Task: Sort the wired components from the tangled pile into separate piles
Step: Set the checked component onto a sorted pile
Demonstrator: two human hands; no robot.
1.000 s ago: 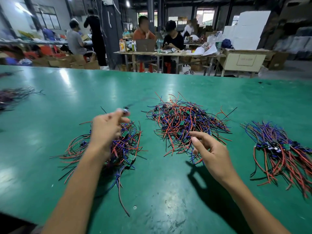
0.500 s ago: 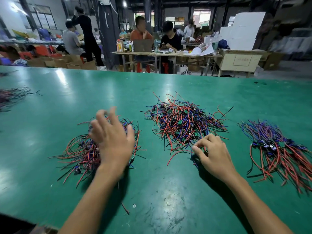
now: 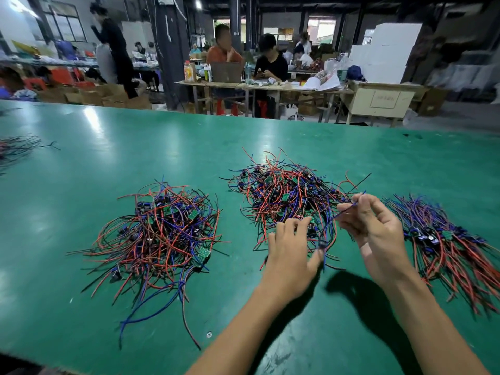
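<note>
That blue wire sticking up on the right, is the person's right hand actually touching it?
Touching. The head view shows the right hand pinching the blue wire between thumb and fingertips.

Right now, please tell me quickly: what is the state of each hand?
Left hand: fingers spread, reaching into the middle pile; whether it grips a wire cannot be told.
Right hand: pinches a blue wire.

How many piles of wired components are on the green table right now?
4: left pile, middle pile under the hands, right pile, and a fourth at the far-left edge, partly cut off.
</note>
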